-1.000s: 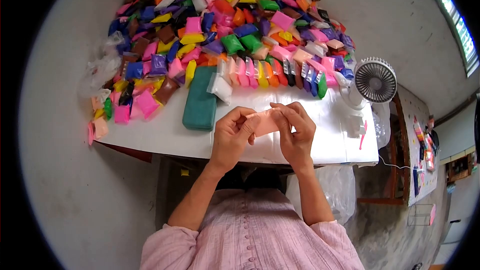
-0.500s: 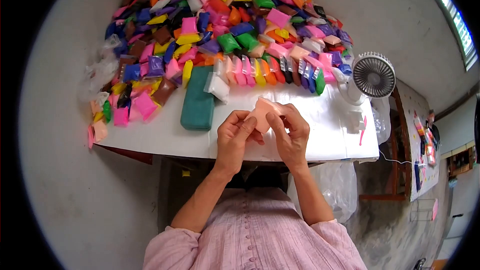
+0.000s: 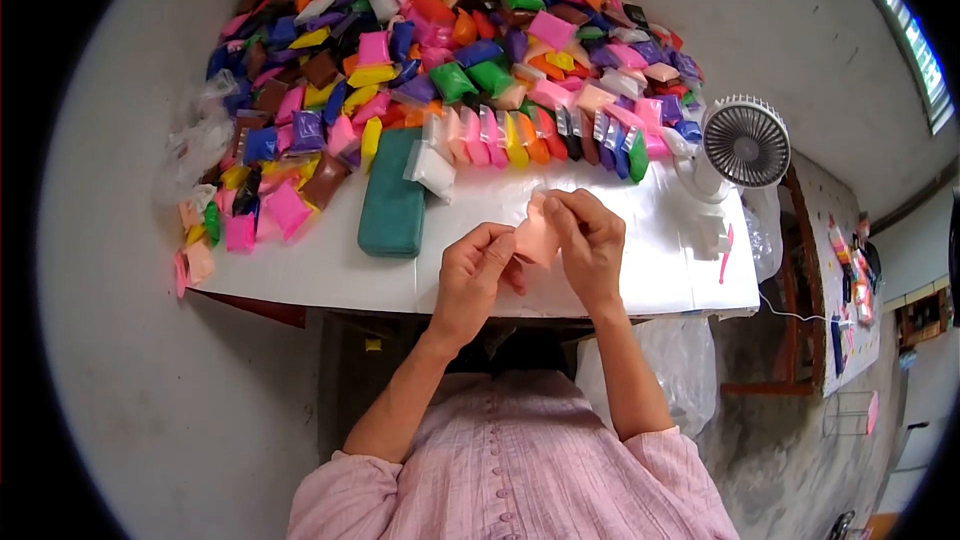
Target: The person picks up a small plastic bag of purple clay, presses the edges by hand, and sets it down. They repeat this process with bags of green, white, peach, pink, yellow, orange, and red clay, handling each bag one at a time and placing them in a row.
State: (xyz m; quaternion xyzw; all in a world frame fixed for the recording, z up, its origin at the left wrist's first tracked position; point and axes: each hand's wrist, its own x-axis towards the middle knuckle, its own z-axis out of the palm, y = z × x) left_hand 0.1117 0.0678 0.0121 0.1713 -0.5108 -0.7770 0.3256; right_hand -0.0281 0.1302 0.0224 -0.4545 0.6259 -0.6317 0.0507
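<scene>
A peach-coloured packet (image 3: 538, 237) is held between my two hands, over the white table near its front edge. My left hand (image 3: 474, 272) pinches its lower left side between thumb and fingers. At its upper right, my right hand (image 3: 588, 245) grips the top edge with thumb and fingertips. Beyond them, a row of upright coloured packets (image 3: 516, 141) runs across the table. A white packet (image 3: 433, 173) leans against the right side of a green oblong block (image 3: 393, 208).
A large heap of coloured packets (image 3: 376, 48) covers the back and left of the white table (image 3: 300, 282). A white fan (image 3: 745, 143) stands at the right, beside a pink tool (image 3: 727, 253). Plastic bags (image 3: 668, 370) hang below the front edge.
My right hand has moved up along the peach packet to its top edge, and the packet is now more upright. My left hand keeps its hold. The view has shifted slightly.
</scene>
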